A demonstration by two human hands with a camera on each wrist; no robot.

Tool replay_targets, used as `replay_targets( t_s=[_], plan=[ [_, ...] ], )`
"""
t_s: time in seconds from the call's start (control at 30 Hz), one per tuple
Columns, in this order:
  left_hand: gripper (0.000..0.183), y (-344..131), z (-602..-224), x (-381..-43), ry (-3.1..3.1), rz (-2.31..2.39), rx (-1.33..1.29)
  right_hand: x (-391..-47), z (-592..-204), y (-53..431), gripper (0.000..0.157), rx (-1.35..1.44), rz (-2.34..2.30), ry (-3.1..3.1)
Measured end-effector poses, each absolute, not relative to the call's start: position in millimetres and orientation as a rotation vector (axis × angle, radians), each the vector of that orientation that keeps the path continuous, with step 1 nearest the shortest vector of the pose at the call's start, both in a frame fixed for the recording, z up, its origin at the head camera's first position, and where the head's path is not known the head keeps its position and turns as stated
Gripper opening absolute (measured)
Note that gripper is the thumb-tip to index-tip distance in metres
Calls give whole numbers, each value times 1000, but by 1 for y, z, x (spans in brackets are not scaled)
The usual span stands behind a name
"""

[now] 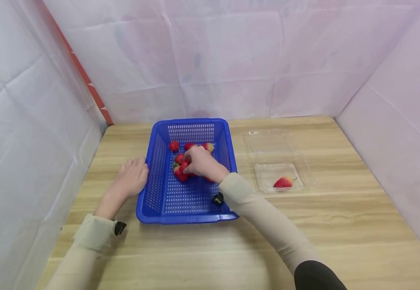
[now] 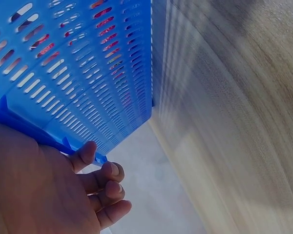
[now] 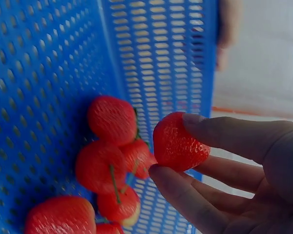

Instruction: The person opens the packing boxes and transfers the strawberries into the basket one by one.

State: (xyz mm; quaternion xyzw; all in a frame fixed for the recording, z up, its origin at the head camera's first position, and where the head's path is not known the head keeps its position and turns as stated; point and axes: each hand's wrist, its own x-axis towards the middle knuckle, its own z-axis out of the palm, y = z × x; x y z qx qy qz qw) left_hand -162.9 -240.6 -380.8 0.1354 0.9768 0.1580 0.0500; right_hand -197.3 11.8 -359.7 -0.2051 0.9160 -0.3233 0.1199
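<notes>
My right hand (image 1: pixel 202 163) is inside the blue plastic basket (image 1: pixel 190 218). Its thumb and fingers pinch a red strawberry (image 3: pixel 178 141), raised above several other red fruits (image 3: pixel 106 119) in the basket. Some of these are rounder, with thin green stems. My left hand (image 1: pixel 132 177) touches the basket's left rim from outside. In the left wrist view, its fingers (image 2: pixel 105 180) are loosely bent beside the rim, and its thumb cannot be made out.
A clear plastic clamshell box (image 1: pixel 268 151) lies opened to the right of the basket, with one strawberry (image 1: pixel 283 182) in its near half. Both stand on a wood-grain table (image 1: pixel 344 217). Pale sheets (image 1: pixel 224 60) hang behind and at both sides.
</notes>
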Motion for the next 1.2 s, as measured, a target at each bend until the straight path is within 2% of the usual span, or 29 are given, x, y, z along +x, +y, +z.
replay_targets(
  t_s=[0.2, 0.5, 0.8, 1.2],
  plan=[
    [34, -242, -382, -162, 2968, 491, 415, -193, -371, -1, 25, -702, -858, 2644],
    [34, -245, -384, -164, 2968, 495, 419, -185, -384, -17, 16, -827, -671, 2590],
    [32, -245, -384, -162, 2963, 486, 411, -184, -393, -22, 15, -796, -625, 2578],
    [34, -247, -388, -164, 2978, 483, 399, -187, -394, -23, 27, -870, -608, 2579]
  ],
)
